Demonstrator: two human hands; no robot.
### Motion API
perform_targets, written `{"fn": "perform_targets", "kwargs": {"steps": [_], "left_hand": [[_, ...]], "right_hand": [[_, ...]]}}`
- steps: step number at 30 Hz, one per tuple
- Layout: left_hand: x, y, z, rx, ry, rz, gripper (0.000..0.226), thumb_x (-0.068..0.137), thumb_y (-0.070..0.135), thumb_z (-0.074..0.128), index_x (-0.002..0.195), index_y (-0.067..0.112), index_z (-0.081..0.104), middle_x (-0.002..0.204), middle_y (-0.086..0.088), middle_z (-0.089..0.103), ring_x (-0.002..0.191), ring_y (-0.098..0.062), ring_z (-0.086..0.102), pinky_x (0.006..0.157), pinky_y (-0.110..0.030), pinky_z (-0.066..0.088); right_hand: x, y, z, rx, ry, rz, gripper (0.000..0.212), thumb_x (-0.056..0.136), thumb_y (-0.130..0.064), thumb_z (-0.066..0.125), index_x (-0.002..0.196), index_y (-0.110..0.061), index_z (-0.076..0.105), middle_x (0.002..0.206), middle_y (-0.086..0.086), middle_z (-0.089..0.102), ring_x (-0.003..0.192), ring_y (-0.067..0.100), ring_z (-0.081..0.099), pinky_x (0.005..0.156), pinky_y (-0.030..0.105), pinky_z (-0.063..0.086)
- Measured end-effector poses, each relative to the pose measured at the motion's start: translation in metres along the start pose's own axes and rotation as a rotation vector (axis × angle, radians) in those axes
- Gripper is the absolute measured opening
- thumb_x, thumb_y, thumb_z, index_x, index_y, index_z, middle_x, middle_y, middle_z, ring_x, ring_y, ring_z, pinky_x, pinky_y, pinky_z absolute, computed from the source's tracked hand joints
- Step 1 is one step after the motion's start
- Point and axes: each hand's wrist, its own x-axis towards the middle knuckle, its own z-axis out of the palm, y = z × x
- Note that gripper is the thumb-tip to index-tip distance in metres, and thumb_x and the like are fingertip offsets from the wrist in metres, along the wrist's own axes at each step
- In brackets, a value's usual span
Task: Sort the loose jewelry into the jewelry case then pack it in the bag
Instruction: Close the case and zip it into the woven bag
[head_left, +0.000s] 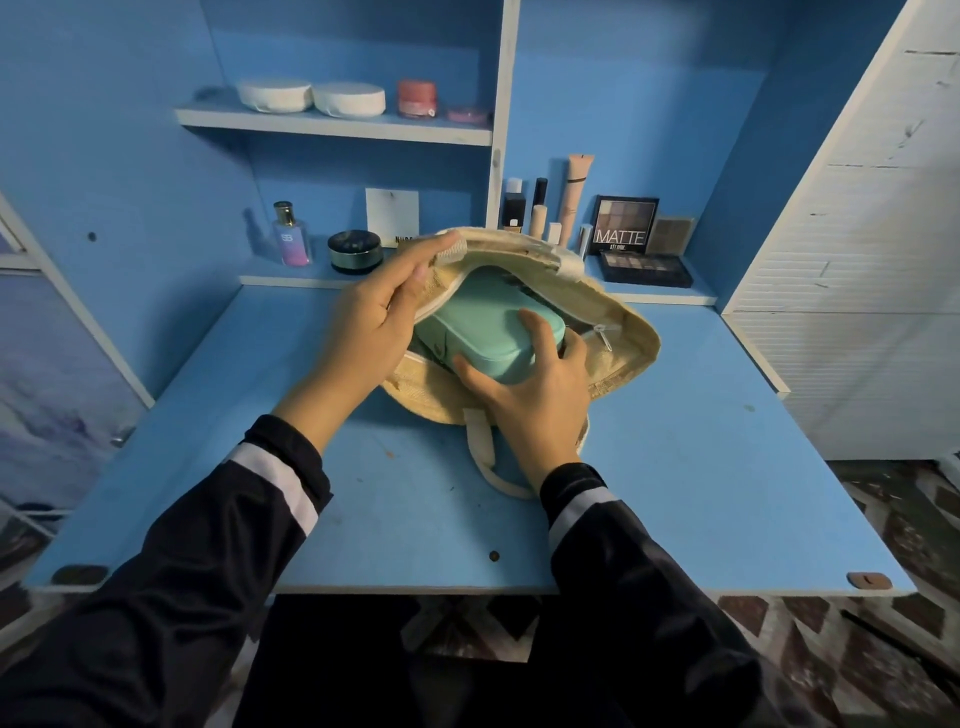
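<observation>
A closed mint-green jewelry case (480, 325) sits partly inside the mouth of a beige woven bag (621, 332) lying on the blue desk (701, 467). My right hand (530, 395) grips the case's near right corner, thumb on top. My left hand (371, 317) holds the bag's upper rim up, keeping the mouth wide. The far end of the case is hidden inside the bag. One cream handle (485, 457) of the bag lies on the desk under my right wrist. No loose jewelry shows.
Behind the bag a low ledge carries a perfume bottle (291, 236), a dark round jar (356, 251), makeup tubes (574, 200) and eyeshadow palettes (644, 267). An upper shelf (332, 124) holds white round boxes and a pink jar. White wall panel at right.
</observation>
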Motion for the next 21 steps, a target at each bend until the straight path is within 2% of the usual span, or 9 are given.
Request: {"fn": "perform_targets", "kwargs": {"steps": [2,5,7,11,13,14,17,20,21], "left_hand": [[0.002,0.0,-0.002,0.013,0.011,-0.002,0.035,0.106,0.01,0.039,0.136,0.021,0.053,0.128,-0.008,0.064,0.115,-0.011,0.048,0.088,-0.003,0.037],[0.007,0.001,-0.006,0.051,0.029,0.015,0.035,0.106,0.012,0.04,0.135,0.025,0.053,0.133,0.007,0.06,0.113,-0.006,0.056,0.092,-0.007,0.039],[0.01,0.001,-0.007,0.069,0.036,0.022,0.035,0.106,0.01,0.039,0.135,0.023,0.053,0.128,0.012,0.059,0.104,-0.003,0.057,0.087,-0.006,0.039],[0.015,0.004,-0.008,0.091,0.055,0.024,0.035,0.106,0.01,0.039,0.136,0.019,0.056,0.101,0.004,0.068,0.061,-0.005,0.046,0.063,-0.007,0.036],[0.016,0.007,-0.01,0.098,0.041,0.022,0.035,0.106,0.009,0.038,0.136,0.017,0.055,0.089,0.002,0.061,0.054,-0.011,0.037,0.057,-0.005,0.032],[0.016,0.008,-0.011,0.103,0.036,0.021,0.036,0.106,0.009,0.037,0.137,0.016,0.054,0.086,0.007,0.055,0.05,-0.01,0.034,0.054,-0.006,0.031],[0.018,0.007,-0.016,0.1,0.046,0.015,0.035,0.107,0.012,0.038,0.136,0.022,0.054,0.059,0.016,0.048,0.046,-0.005,0.027,0.05,-0.011,0.026],[0.021,0.001,-0.024,0.117,0.048,-0.009,0.035,0.107,0.018,0.038,0.136,0.029,0.055,0.057,0.002,0.047,0.047,-0.013,0.028,0.049,-0.026,0.03],[0.021,-0.001,-0.025,0.123,0.039,-0.018,0.035,0.107,0.021,0.038,0.135,0.033,0.055,0.065,-0.018,0.053,0.049,-0.022,0.032,0.05,-0.035,0.033]], "right_hand": [[0.001,-0.001,0.003,-0.007,0.004,-0.004,0.079,0.061,-0.072,0.072,0.128,-0.036,0.051,0.126,0.006,0.047,0.112,0.022,0.052,0.089,0.035,0.05],[0.004,0.0,0.002,-0.004,-0.023,-0.001,0.078,0.062,-0.07,0.074,0.128,-0.035,0.052,0.125,0.006,0.047,0.11,0.021,0.052,0.085,0.028,0.047],[0.007,0.003,-0.001,0.014,-0.053,-0.008,0.076,0.062,-0.067,0.077,0.127,-0.035,0.053,0.126,0.004,0.047,0.11,0.019,0.051,0.082,0.025,0.044],[0.013,0.008,-0.009,0.051,-0.089,-0.051,0.073,0.062,-0.064,0.079,0.125,-0.036,0.054,0.121,-0.002,0.049,0.108,0.013,0.05,0.081,0.022,0.041],[0.017,0.01,-0.012,0.079,-0.112,-0.057,0.073,0.062,-0.064,0.079,0.125,-0.037,0.054,0.117,-0.004,0.05,0.105,0.011,0.05,0.083,0.023,0.044],[0.019,0.01,-0.014,0.086,-0.137,-0.064,0.074,0.062,-0.065,0.078,0.126,-0.038,0.054,0.117,-0.004,0.051,0.106,0.01,0.051,0.085,0.024,0.045],[0.024,0.009,-0.014,0.081,-0.237,-0.11,0.076,0.063,-0.065,0.077,0.13,-0.039,0.052,0.122,-0.002,0.052,0.111,0.01,0.051,0.088,0.024,0.044],[0.031,0.008,-0.013,0.108,-0.31,-0.129,0.076,0.066,-0.061,0.078,0.133,-0.038,0.05,0.123,0.002,0.051,0.113,0.011,0.049,0.091,0.022,0.041],[0.033,0.009,-0.012,0.107,-0.336,-0.132,0.077,0.066,-0.06,0.078,0.134,-0.038,0.05,0.124,0.004,0.051,0.115,0.013,0.048,0.092,0.022,0.04]]}}
